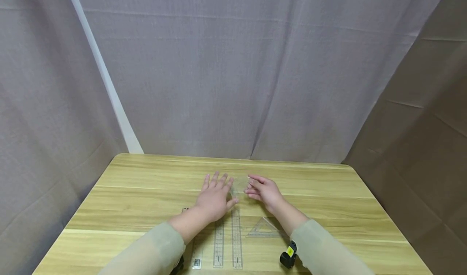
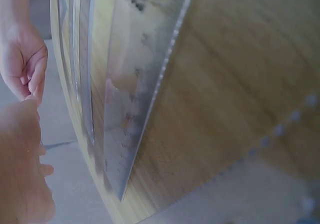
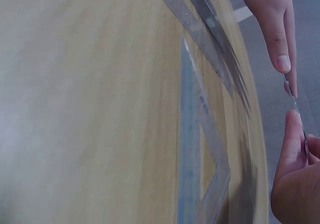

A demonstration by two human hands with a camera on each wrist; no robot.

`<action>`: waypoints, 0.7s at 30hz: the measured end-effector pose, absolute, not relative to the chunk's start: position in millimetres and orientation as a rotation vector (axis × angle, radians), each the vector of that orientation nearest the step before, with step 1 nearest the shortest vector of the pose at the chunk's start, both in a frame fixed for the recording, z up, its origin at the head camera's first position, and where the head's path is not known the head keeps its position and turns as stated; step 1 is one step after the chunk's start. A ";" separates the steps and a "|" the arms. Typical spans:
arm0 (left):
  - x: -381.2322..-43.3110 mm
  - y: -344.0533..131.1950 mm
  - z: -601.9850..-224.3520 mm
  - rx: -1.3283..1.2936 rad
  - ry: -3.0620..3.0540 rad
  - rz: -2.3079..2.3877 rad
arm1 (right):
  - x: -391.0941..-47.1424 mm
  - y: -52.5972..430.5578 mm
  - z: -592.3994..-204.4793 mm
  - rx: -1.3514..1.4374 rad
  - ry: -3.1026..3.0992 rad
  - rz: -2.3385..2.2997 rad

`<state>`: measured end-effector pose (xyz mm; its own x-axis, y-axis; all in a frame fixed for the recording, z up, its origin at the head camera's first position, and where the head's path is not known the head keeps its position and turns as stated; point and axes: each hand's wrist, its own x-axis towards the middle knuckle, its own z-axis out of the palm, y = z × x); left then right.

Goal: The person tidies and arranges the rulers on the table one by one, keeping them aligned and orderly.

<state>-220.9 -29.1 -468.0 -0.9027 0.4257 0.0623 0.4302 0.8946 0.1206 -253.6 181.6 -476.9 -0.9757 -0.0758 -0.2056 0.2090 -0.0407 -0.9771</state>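
Observation:
Between my two hands, above the table, is a thin clear plastic piece (image 1: 238,185); its exact kind is hard to tell. My right hand (image 1: 265,192) pinches its right edge between thumb and fingers; in the right wrist view the piece (image 3: 301,124) appears edge-on. My left hand (image 1: 213,200) is spread with straight fingers, back upward, at the piece's left side. Nearer me lie three clear rulers, the left one (image 1: 197,252) partly under my left forearm, then a middle ruler (image 1: 218,248) and a right ruler (image 1: 237,242). Right of them lies a clear set square (image 1: 260,233), partly behind my right forearm.
The wooden table (image 1: 138,194) has rounded far corners. Grey cloth (image 1: 204,84) hangs behind it and on the left, and darker cloth (image 1: 419,145) stands along the right. A black wrist device (image 1: 289,256) with a yellow label sits at my right sleeve.

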 end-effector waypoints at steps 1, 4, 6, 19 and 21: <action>-220.7 -28.8 -467.7 -0.693 -3.020 -0.193 | -252.3 183.9 -476.8 0.146 2.023 -2.124; -220.3 -27.3 -466.8 -0.715 -3.004 -0.178 | -248.5 191.8 -477.2 0.138 2.018 -2.107; -220.4 -26.3 -467.0 -0.726 -2.994 -0.169 | -245.6 197.2 -477.3 0.132 2.021 -2.095; -219.0 -20.2 -468.3 -0.826 -2.897 -0.087 | -226.6 221.4 -473.2 0.071 2.045 -2.026; -218.0 -19.4 -467.0 -0.836 -2.889 -0.086 | -223.2 224.4 -472.3 0.048 2.056 -2.010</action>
